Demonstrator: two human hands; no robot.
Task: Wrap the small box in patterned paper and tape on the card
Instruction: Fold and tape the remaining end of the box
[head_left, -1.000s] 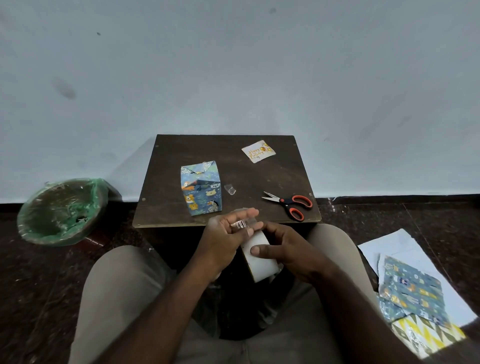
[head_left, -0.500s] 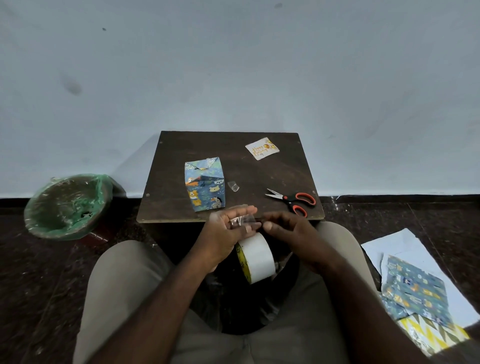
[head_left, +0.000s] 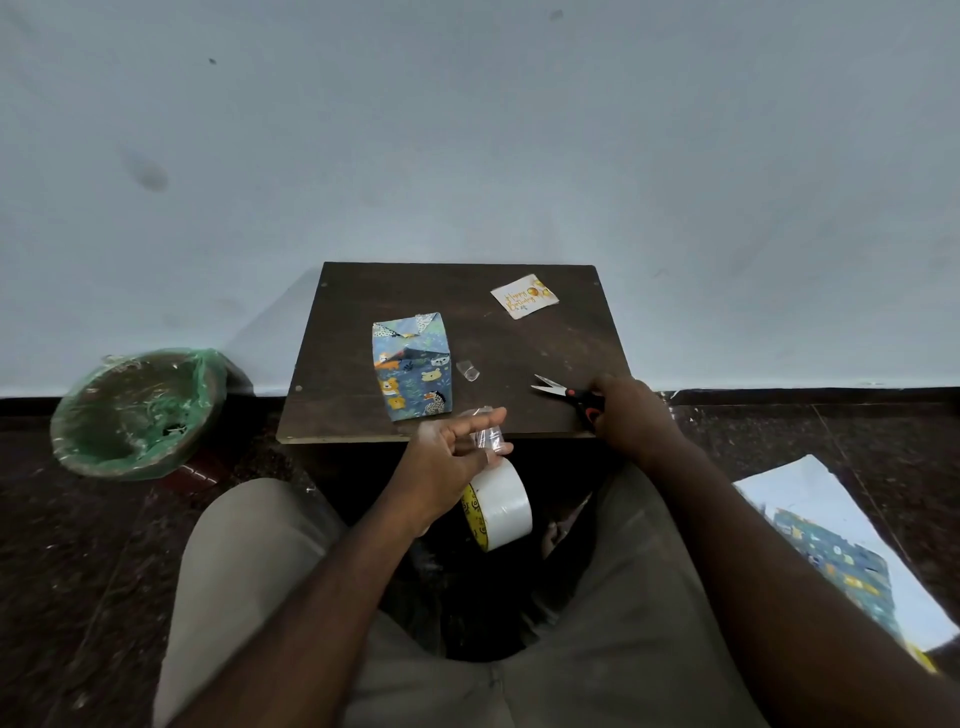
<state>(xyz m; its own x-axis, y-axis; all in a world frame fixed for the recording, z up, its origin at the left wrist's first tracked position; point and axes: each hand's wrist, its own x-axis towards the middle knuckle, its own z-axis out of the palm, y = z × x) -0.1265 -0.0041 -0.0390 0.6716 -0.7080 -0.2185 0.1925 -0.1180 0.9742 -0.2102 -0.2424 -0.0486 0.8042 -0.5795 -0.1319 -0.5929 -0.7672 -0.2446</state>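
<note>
The left hand (head_left: 447, 457) pinches a strip of clear tape (head_left: 488, 436) between thumb and fingers (head_left: 483, 418). The roll (head_left: 501, 512) hangs from that strip, just under the hand and over the lap. The right hand (head_left: 631, 415) is curled over the handles of the scissors (head_left: 563, 392) at the near right edge of the table (head_left: 343, 405). The blades are open a little and point left.

The box (head_left: 413, 366) sits on the table just past the left hand, wrapped in animal paper. The card (head_left: 524, 296) lies at the far right, well apart from the box, with no tape on it.

I think the job now is to cut the strip. It will go best if the strip is held tight so it does not curl and stick to itself. The cut should be near the roll so the piece is long enough. The roll may drop into the lap when it comes free. Then the piece can go on the card and box.
</note>
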